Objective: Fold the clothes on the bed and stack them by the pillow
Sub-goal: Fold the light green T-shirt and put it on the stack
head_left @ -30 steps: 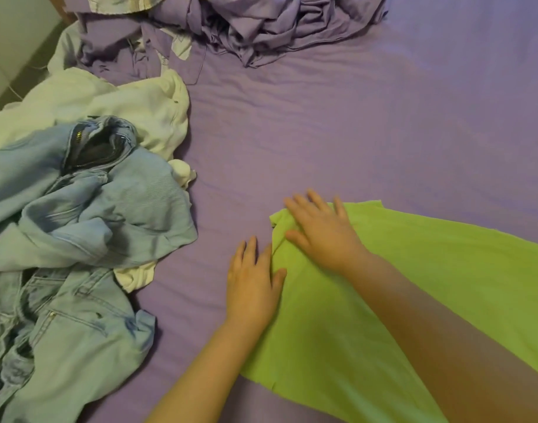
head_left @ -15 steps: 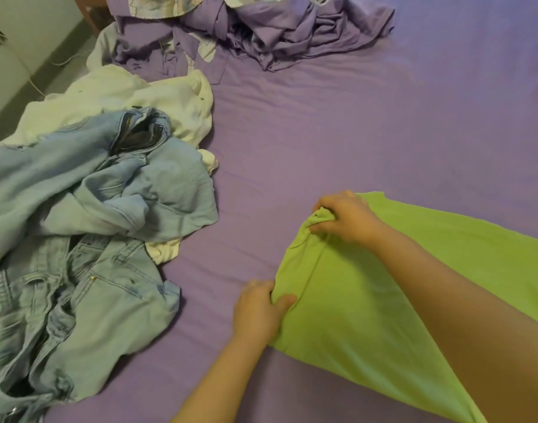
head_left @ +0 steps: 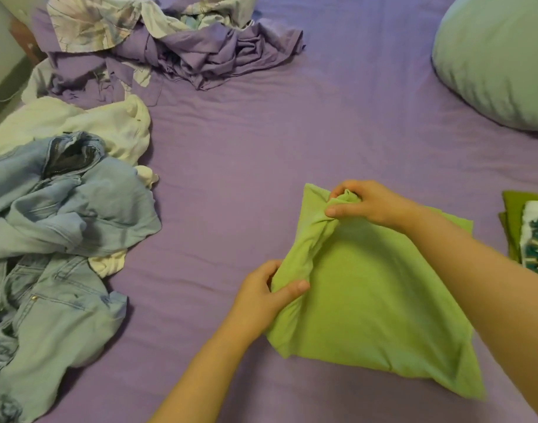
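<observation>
A lime-green garment (head_left: 374,303) lies partly folded on the purple bed sheet (head_left: 261,154), right of centre. My left hand (head_left: 264,296) grips its near left corner, thumb on top of the cloth. My right hand (head_left: 368,203) clutches the bunched far left corner. The left edge is lifted and gathered between the two hands. A pale blue-green pillow (head_left: 499,59) sits at the top right. A small stack of folded clothes (head_left: 527,230), dark green with a white and teal patterned piece on it, shows at the right edge.
Light blue denim garments (head_left: 57,248) are heaped at the left, over a cream garment (head_left: 87,126). Crumpled purple and floral bedding (head_left: 170,47) lies at the top. The bed's left edge and a bit of floor show at the top left.
Both hands went from pressing flat on the green garment to gripping its left corners and lifting that edge. The view has shifted right, bringing the pillow and folded stack into sight.
</observation>
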